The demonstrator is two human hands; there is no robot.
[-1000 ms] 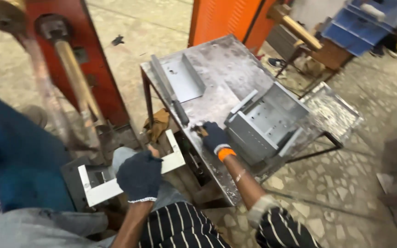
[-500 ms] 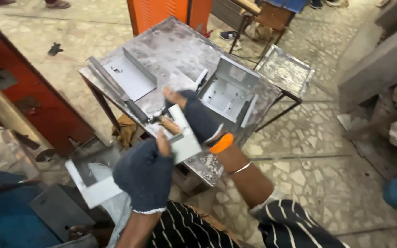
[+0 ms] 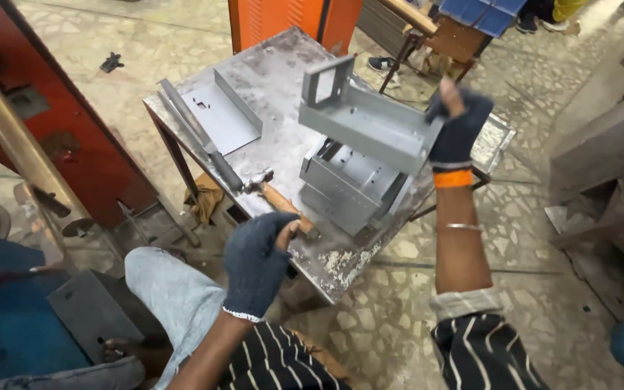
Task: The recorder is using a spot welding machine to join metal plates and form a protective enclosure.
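Head view shows the gloved left hand (image 3: 258, 261) closed around a wooden hammer handle (image 3: 283, 206) lying on the steel desk (image 3: 283, 79), while the right hand (image 3: 458, 128) clutches a folded grey sheet-metal bracket (image 3: 370, 119) raised above a matching bracket (image 3: 348, 180).

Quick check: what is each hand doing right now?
Left hand: closed on the wooden handle of a hammer.
Right hand: closed on a grey sheet-metal bracket, lifted above the table.

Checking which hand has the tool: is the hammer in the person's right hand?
No, the left hand grips the hammer by its wooden handle, while the right hand lifts a grey sheet-metal part.
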